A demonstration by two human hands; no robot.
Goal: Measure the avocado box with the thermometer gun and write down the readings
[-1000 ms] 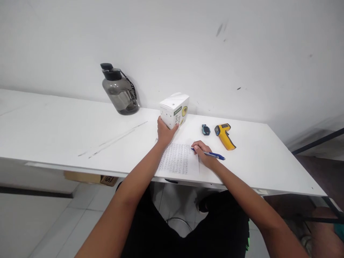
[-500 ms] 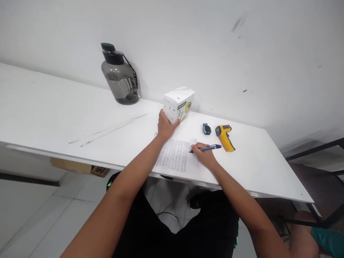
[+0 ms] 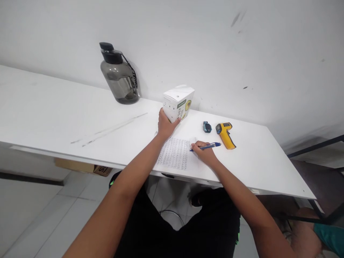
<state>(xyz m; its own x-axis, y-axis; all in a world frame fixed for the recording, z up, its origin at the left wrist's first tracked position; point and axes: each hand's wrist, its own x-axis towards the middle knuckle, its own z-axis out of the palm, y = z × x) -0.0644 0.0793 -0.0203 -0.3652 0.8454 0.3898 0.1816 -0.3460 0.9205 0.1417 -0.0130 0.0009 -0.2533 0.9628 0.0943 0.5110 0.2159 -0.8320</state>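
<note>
My left hand [image 3: 167, 124] is wrapped around the lower part of a white carton [image 3: 178, 99] with avocado pictures and a green label, standing tilted near the wall. My right hand [image 3: 203, 151] pinches a blue pen [image 3: 212, 145] in a writing grip. The pen's tip points down at the right side of a paper sheet [image 3: 172, 154] filled with rows of small marks; whether it touches the paper I cannot tell. The sheet lies on the white table [image 3: 113, 143] at its front edge, partly under my left wrist.
A smartwatch [image 3: 206, 127] and a yellow infrared thermometer [image 3: 226, 135] lie to the right of the carton. At the back left stands a large grey water bottle [image 3: 119, 79] with a black lid. Below the table is a cardboard box [image 3: 80, 166]. Another person's leg [image 3: 305, 233] shows at lower right.
The camera view has shifted slightly. My left hand keeps its hold on the carton, and my right hand with the pen stays at nearly the same spot over the sheet.
</note>
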